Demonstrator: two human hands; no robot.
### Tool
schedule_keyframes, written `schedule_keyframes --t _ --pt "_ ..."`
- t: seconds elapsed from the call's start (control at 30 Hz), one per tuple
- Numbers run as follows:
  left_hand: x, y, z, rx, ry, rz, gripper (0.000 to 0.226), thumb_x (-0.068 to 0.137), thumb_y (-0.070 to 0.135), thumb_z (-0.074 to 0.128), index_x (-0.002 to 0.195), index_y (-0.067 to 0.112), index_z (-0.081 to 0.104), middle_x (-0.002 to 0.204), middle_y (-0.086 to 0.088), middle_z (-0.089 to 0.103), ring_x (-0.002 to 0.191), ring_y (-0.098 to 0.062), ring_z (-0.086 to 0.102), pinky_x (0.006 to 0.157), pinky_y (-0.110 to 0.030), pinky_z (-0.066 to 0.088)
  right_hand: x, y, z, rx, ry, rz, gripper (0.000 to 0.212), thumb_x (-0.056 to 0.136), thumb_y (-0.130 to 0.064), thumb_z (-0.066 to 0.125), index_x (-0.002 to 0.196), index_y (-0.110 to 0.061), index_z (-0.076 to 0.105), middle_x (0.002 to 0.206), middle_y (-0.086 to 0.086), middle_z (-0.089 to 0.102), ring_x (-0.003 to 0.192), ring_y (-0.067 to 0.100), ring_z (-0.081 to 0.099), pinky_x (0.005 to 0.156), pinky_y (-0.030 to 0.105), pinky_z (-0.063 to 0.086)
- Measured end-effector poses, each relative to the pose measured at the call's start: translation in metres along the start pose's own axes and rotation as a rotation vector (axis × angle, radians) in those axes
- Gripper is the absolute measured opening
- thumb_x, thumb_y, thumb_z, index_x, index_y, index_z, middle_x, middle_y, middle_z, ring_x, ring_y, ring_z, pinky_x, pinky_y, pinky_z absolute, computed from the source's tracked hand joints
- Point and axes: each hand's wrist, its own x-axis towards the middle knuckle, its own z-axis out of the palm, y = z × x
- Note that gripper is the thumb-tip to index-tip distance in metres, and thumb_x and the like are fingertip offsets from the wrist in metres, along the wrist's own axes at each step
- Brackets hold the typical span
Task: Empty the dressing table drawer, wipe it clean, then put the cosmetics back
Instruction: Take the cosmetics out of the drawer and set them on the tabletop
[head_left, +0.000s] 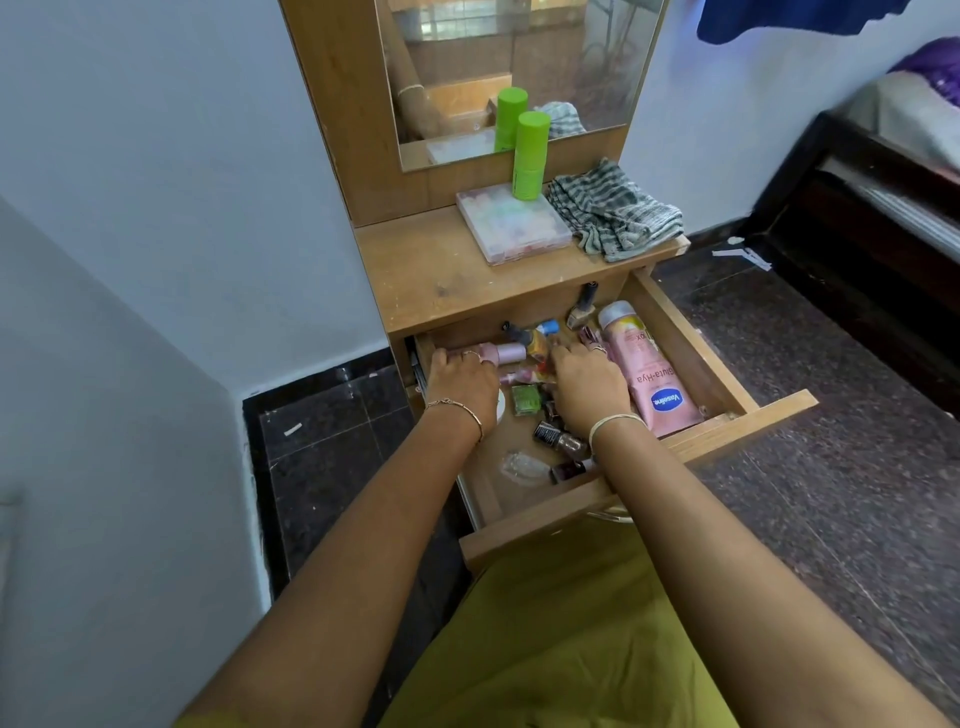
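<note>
Olive-green garment fills the foreground, just in front of the open wooden drawer, and two bare forearms reach over it into that drawer. At the drawer's back left corner the left hand curls its fingers round a pale pink cylindrical bottle lying on its side. In the middle of the drawer the right hand rests palm down on a heap of little bottles. Its fingertips are buried among them, so I cannot tell whether it grips anything.

Along the drawer's right wall lies a pink Vaseline tube, cap toward the back. Between the two hands sits a small green nail-polish bottle. Nearer the drawer's front lie dark nail-polish bottles and a clear glass bottle.

Above the drawer, on the wooden table, a flat translucent palette box carries a tall lime-green plastic bottle standing upright. A grey striped cloth is crumpled just beside the box, over the drawer's right side. Behind them rises a mirror.
</note>
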Motion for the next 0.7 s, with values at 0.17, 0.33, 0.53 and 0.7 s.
schedule_keyframes --t 0.17,0.33,0.53,0.7 --pt "-0.002 -0.005 0.005 -0.138 0.076 0.035 0.060 0.074 0.034 0.067 0.127 0.015 0.045 0.117 -0.007 0.059 0.111 -0.026 0.055 0.101 -0.041 0.031 0.000 0.000 0.000 -0.037 0.023 -0.036 0.036 0.091 -0.010 0.052 0.127 -0.012 0.047 0.118 0.011 0.062 0.112 0.032 0.055 0.088 0.041 0.044" --pt "-0.012 -0.016 -0.009 -0.415 0.145 0.055 0.066 0.069 0.038 0.073 0.125 0.018 0.045 0.116 -0.008 0.054 0.105 -0.027 0.055 0.087 -0.036 0.044 0.001 0.008 -0.001 0.368 0.033 0.131 0.022 0.092 -0.017 0.053 0.113 -0.013 0.053 0.112 0.014 0.063 0.107 0.036 0.055 0.088 0.043 0.043" --pt "-0.012 -0.027 -0.036 -0.755 0.305 0.030 0.079 0.064 0.046 0.078 0.131 0.019 0.046 0.123 -0.006 0.051 0.112 -0.022 0.049 0.092 -0.030 0.042 0.002 0.014 -0.024 0.916 0.090 0.143 0.004 0.098 -0.015 0.049 0.101 -0.012 0.048 0.093 0.002 0.054 0.085 0.019 0.051 0.075 0.035 0.042" --pt "0.016 -0.042 -0.067 -0.862 0.405 -0.083 0.080 0.059 0.048 0.072 0.130 0.017 0.051 0.123 -0.009 0.054 0.113 -0.024 0.051 0.088 -0.025 0.038 0.026 0.009 -0.063 0.956 0.272 0.149 0.007 0.096 -0.019 0.052 0.099 -0.014 0.048 0.090 0.000 0.057 0.083 0.017 0.054 0.071 0.031 0.044"
